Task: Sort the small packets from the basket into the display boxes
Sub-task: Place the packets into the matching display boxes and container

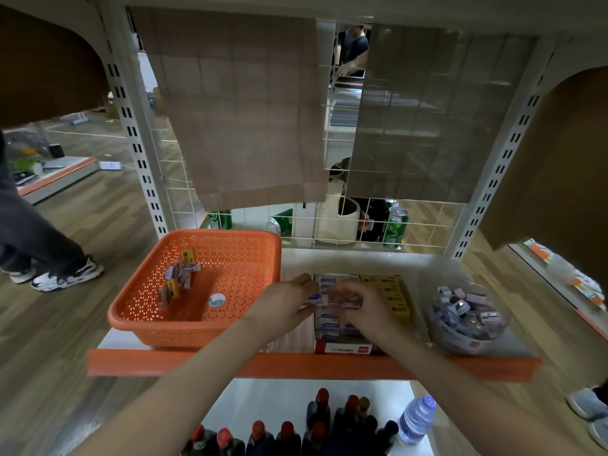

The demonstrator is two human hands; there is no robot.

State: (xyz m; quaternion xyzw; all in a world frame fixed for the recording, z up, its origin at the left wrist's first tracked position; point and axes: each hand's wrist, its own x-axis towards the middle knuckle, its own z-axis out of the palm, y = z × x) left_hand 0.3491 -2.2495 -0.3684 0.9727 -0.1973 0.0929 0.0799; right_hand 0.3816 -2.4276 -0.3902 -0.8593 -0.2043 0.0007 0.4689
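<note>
Far to the left of our hands the orange basket sits on the white shelf, its near wall at the shelf's orange front lip. A small heap of packets, blue-white and yellow, lies in its far left part, well apart from our left hand, and a round sticker lies on the basket floor nearer to that hand. Our left hand reaches just past the basket's right wall, its fingertips pinching a small blue-white packet over the left edge of the blue box. That box lies under both hands, with rows of blue-white packets in it and a red front panel facing us. Our right hand hovers over the same box, fingers bent down and meeting the left fingertips; it is blurred, so we cannot tell whether it grips anything. Just beyond and to the right of the right hand stands the yellow box, touching the blue box and filled with yellow packets. Farther right of that hand a clear bowl holds a pile of pink and white packets. Beyond our hands, behind the wire back, stand green cans. Below our forearms, on the lower shelf, stand dark bottles with red caps, and to their right a water bottle.
</note>
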